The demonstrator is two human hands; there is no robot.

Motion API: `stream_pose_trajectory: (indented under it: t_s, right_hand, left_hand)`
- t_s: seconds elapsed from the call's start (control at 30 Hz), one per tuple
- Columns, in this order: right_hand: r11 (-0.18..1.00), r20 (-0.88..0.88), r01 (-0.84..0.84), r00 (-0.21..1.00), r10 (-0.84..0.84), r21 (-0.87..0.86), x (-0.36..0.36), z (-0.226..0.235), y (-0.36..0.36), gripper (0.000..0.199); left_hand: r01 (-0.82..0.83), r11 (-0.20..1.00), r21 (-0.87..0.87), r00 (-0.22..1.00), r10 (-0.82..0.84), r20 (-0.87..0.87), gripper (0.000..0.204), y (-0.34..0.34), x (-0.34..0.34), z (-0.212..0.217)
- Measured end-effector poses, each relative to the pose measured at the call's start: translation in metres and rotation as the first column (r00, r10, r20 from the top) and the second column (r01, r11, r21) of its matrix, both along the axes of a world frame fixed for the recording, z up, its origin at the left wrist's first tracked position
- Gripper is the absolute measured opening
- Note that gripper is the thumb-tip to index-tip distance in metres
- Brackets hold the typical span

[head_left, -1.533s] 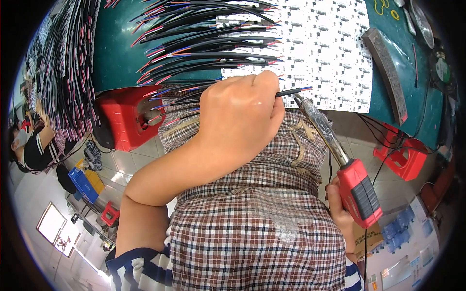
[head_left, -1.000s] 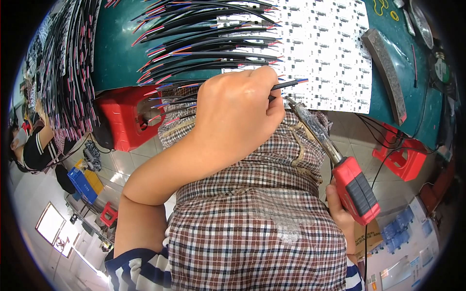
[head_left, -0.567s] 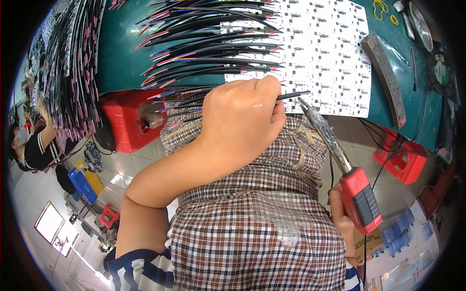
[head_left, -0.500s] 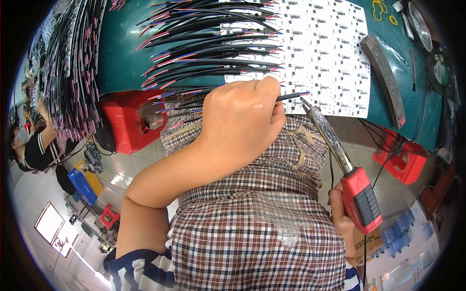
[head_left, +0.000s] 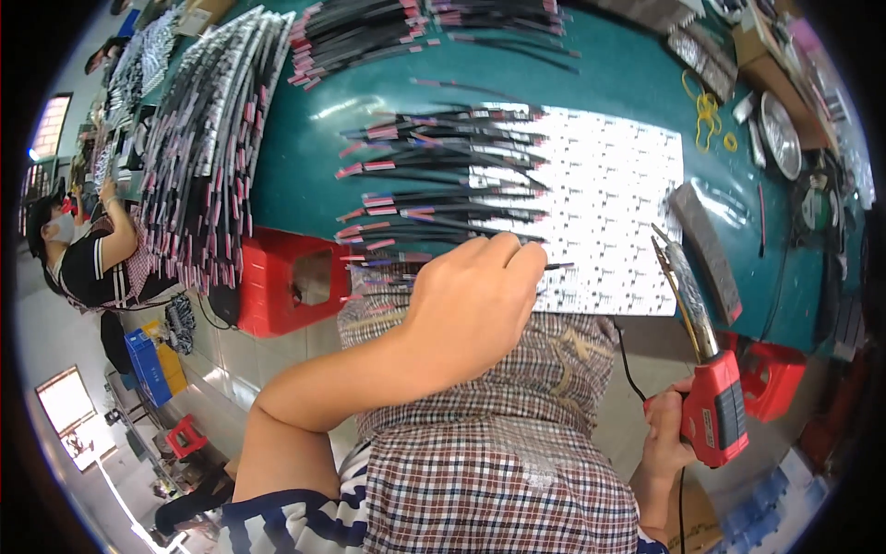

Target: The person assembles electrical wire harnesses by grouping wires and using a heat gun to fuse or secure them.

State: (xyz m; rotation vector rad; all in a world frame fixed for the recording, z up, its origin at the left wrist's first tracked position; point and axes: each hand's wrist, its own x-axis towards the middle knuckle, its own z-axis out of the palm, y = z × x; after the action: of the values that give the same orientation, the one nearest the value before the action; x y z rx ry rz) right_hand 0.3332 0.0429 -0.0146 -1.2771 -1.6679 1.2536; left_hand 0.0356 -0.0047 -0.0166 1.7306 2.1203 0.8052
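Note:
My left hand (head_left: 475, 300) is closed around a thin black cable (head_left: 558, 266), whose end sticks out to the right past the fingers. Just left of and beyond it, more black cables (head_left: 434, 198) with red, white and blue wire ends lie side by side, partly on a white printed sheet (head_left: 618, 203). On the right, my right hand (head_left: 666, 434) grips a red and black soldering gun (head_left: 715, 406) with a long metal barrel. Its tip points away from me over the sheet's right side, apart from the cable and close to a long grey bar (head_left: 706, 254).
A thick heap of cables (head_left: 208, 157) hangs over the table's left edge, above a red stool (head_left: 286, 282). Cable bundles (head_left: 355, 37) lie at the back. Yellow bands (head_left: 706, 111) and a metal dish (head_left: 780, 134) are at the far right. Another person (head_left: 88, 245) sits at left.
The soldering gun has moved right, its tip going from beside the cable end to near the grey bar. My left hand keeps hold of the cable. The view has shifted, showing more of the far table.

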Motion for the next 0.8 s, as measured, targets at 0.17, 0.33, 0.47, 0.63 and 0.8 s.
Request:
stream_pose_trajectory:
  t_s: [0.17,0.33,0.47,0.63,0.8]
  right_hand:
    - [0.977,-0.067,0.032,0.998,-0.018,0.212,-0.016,0.011,0.030,0.013]
    - [0.981,-0.154,0.078,0.987,-0.050,0.179,-0.012,0.027,0.042,0.019]
    - [0.966,-0.172,0.056,0.985,-0.012,0.252,-0.020,0.028,0.049,0.015]
    - [0.903,-0.053,0.092,0.996,-0.077,0.420,-0.010,0.038,0.064,0.013]
    - [0.742,0.168,-0.032,0.980,-0.109,0.670,0.003,0.078,0.094,0.015]
  left_hand:
    - [-0.103,0.983,0.151,0.987,0.119,-0.104,0.006,0.029,-0.052,0.034]
    - [-0.072,0.996,0.058,0.989,0.078,-0.122,0.015,0.091,-0.113,0.014]
    - [-0.033,0.998,0.046,0.993,0.038,-0.110,0.019,0.133,-0.136,-0.017]
    - [-0.089,0.996,-0.002,0.951,0.085,-0.299,0.047,0.137,-0.167,0.008]
    - [-0.349,0.910,-0.223,0.836,0.195,-0.513,0.045,0.090,-0.229,-0.004]
